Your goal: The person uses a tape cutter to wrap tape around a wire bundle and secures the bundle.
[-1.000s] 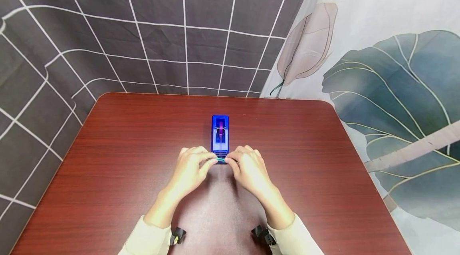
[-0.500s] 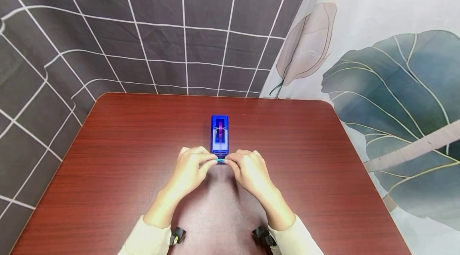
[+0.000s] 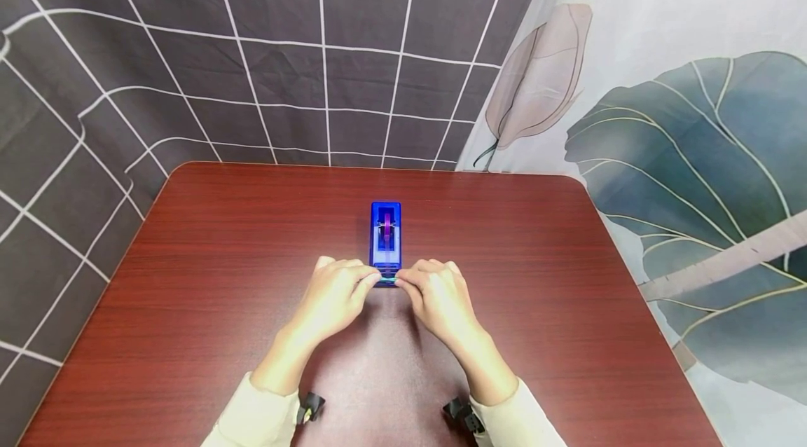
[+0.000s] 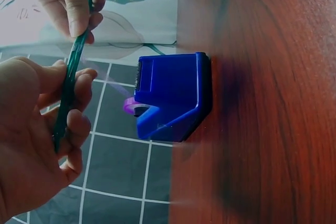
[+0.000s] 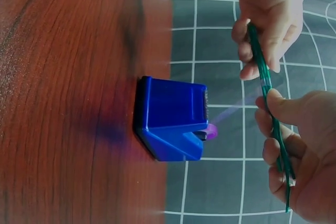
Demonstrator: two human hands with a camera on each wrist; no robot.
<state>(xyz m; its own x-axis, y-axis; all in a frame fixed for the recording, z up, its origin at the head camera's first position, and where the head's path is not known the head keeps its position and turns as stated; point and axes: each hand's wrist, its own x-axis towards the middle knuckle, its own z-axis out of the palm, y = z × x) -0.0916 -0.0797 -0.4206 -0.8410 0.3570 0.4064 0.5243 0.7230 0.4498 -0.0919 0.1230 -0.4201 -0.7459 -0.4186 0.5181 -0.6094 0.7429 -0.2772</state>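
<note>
A bundle of thin green strips (image 4: 70,80) is held level in front of a blue tape dispenser (image 3: 386,256). My left hand (image 3: 334,293) pinches one end between thumb and fingers, and my right hand (image 3: 443,298) pinches the other end, leaving a short middle stretch between the fingertips. From the purple tape roll (image 4: 129,105) a clear tape strip (image 5: 233,110) runs up to that middle stretch. In the right wrist view, loose ends of the green bundle (image 5: 284,163) spread below the right fingers. Both hands are above the tabletop, on the dispenser's near side.
The dispenser stands upright on a reddish-brown wooden table (image 3: 252,223), its toothed cutting edge (image 4: 138,74) facing the hands. A dark grid-patterned cloth (image 3: 277,76) hangs behind the table, and a white leaf-print curtain (image 3: 618,26) hangs at the right.
The hands shift only very slightly while holding the green bundle by the dispenser. The dispenser stays in place.
</note>
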